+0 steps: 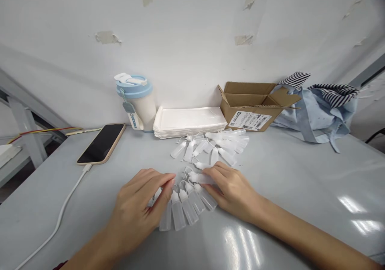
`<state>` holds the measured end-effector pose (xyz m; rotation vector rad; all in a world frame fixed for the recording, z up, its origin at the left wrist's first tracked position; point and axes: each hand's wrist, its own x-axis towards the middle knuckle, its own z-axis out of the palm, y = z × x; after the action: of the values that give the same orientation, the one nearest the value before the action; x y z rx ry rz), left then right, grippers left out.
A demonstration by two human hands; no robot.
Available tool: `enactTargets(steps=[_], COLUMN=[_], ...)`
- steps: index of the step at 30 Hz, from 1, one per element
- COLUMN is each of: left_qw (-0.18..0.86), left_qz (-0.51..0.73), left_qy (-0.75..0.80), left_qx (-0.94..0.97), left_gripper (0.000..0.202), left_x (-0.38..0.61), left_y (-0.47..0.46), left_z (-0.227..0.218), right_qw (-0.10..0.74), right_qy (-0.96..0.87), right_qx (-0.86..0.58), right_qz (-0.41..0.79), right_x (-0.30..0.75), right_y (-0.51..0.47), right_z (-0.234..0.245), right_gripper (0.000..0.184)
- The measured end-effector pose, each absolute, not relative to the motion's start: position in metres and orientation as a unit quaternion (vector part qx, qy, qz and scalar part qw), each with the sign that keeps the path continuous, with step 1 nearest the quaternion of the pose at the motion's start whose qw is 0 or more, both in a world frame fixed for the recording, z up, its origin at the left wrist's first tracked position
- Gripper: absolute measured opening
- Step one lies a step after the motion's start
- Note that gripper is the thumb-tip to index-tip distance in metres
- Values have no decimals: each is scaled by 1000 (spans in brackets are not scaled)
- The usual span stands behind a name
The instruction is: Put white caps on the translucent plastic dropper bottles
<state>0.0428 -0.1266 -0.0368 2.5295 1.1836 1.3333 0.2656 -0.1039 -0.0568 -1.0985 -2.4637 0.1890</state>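
Note:
Several small translucent dropper bottles (186, 208) lie side by side in a fan on the grey table (285, 190), between my hands. My left hand (138, 210) rests on the left end of this row, fingers curled over the bottles. My right hand (231, 190) presses its fingertips on another small bottle (202, 178) at the row's right end. A loose heap of more such bottles (216, 144) lies just beyond, nearer the wall.
A stack of white trays (189, 121) sits against the wall, with a white-and-blue cup (138, 101) to its left and an open cardboard box (255, 103) to its right. A phone (101, 144) on a white cable (60, 218) lies at left. Blue cloth (319, 105) lies at right.

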Motion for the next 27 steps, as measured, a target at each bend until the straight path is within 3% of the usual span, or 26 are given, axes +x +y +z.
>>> enactTargets(steps=[8,14,23,27], left_qw=[22,21,14,14], left_qz=[435,433,423,424], left_qy=[381,381,389,385], left_qx=[816,817,818,820], left_gripper=[17,17,17,16], left_x=[42,43,42,43], left_y=[-127,-127,-129,-128], left_z=[-36,-35,-33,-33], right_qw=[180,230,207,235], right_qy=[-892,-871,-877,-864], right_qx=[-414,-432,-430,-441], right_qz=[33,37,58,58], right_x=[267,268,267,267], right_y=[-107,-102,-103,-103], right_z=[-50,-48,-49,-50], right_gripper=[8,20,24,26])
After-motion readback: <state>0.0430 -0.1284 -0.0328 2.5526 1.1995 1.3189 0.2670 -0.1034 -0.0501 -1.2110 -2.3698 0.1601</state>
